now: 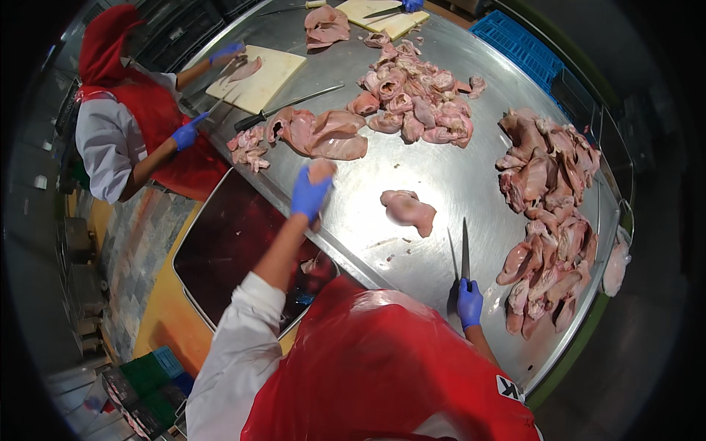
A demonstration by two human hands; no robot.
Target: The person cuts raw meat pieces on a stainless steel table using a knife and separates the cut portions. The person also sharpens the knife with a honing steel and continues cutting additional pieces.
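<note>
My left hand (311,192), in a blue glove, is closed around a small pink piece of meat (322,171) at the table's near left edge, slightly blurred. On the right, my gloved right hand (470,303) grips a knife (465,246) low over the metal table, its blade pointing away from me. Between the two hands a pale pink piece of meat (409,211) lies alone on the steel, with a few small scraps around it. Just beyond my left hand rest broad, flat pink pieces of meat (334,134).
Piles of meat lie at the far middle (419,92) and right (548,169). A dark red-stained bin (220,257) stands below the left edge. At far left, a co-worker (132,117) holds a knife over a cutting board (276,77); a sharpening steel (305,98) lies nearby. Blue crates (518,48) stand beyond.
</note>
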